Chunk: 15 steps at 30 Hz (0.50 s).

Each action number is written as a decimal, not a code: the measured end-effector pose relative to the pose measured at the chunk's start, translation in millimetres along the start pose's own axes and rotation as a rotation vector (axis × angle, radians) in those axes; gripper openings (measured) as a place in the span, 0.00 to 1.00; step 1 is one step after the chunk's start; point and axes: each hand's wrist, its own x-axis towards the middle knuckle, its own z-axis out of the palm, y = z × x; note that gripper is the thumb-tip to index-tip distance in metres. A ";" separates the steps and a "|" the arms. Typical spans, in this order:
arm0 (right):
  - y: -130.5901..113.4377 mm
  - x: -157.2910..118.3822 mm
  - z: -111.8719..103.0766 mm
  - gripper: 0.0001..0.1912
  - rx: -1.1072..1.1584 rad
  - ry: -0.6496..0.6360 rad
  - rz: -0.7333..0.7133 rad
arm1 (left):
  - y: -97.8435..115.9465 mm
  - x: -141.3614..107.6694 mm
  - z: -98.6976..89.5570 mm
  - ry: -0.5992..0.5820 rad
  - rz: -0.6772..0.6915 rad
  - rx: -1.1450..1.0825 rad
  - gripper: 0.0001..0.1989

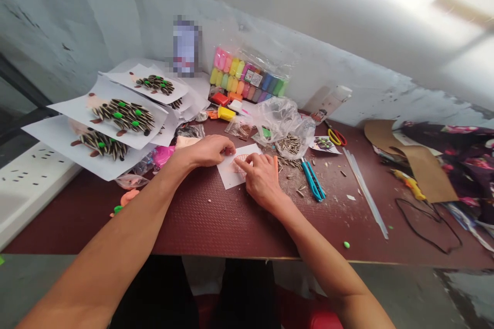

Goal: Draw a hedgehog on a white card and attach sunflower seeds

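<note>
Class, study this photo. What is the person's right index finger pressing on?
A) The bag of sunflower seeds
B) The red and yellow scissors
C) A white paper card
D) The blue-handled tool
C. The fingertip of the right hand rests on the white paper card lying on the table.

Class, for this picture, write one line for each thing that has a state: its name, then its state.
Left hand, resting on paper
Right hand, pressing paper
Paper, flat on table
Seed bag, open, crumpled
Loose seeds, scattered
Clay blocks, bagged in rows
</note>
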 end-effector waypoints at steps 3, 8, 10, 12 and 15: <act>1.3 0.4 1.0 0.25 -0.021 0.019 0.009 | -0.3 0.5 0.2 -0.002 0.000 -0.004 0.19; -1.7 3.2 2.8 0.23 -0.048 -0.060 -0.033 | -3.7 1.8 2.2 0.000 -0.003 -0.013 0.19; -0.9 2.8 1.0 0.23 -0.046 -0.037 -0.026 | -3.3 1.7 2.0 0.000 -0.009 -0.017 0.20; 0.3 1.1 -1.7 0.23 -0.042 0.003 -0.013 | -1.2 1.2 0.9 -0.006 -0.016 -0.017 0.19; -2.3 -3.4 -4.9 0.22 -0.055 0.026 -0.022 | 3.4 0.5 -1.5 -0.027 -0.032 -0.005 0.19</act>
